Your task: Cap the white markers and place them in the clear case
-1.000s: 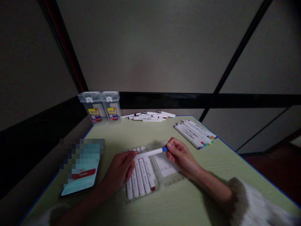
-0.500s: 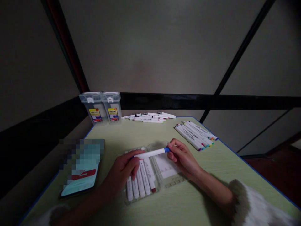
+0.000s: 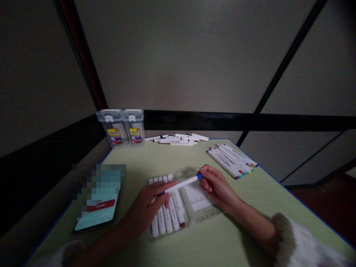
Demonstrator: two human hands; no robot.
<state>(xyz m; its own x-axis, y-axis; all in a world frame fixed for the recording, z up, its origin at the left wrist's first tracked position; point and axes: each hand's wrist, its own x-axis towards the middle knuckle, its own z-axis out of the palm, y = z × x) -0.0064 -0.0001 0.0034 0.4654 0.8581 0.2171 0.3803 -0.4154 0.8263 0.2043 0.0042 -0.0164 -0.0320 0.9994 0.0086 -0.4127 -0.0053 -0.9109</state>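
Observation:
A white marker (image 3: 182, 183) with blue ends is held between my two hands, slightly tilted up to the right. My left hand (image 3: 151, 202) pinches its left end between thumb and fingers. The blue right end sits in the fingertips of my right hand (image 3: 215, 181). Below them lies an open clear plastic case (image 3: 190, 213). Its left half holds several white markers (image 3: 167, 218) side by side, one with a dark red end, partly hidden by my left hand. A white sheet (image 3: 197, 194) lies in the right half.
Two clear lidded boxes (image 3: 136, 128) with yellow labels stand at the back left. Loose markers (image 3: 178, 140) lie at the back, and a row of markers (image 3: 230, 159) lies at the right. A phone (image 3: 101, 207) rests at the left of the pale green table (image 3: 236, 241).
My left hand has slid a little to the right along the marker, uncovering the tops of the markers in the case. My right hand keeps its grip on the blue end.

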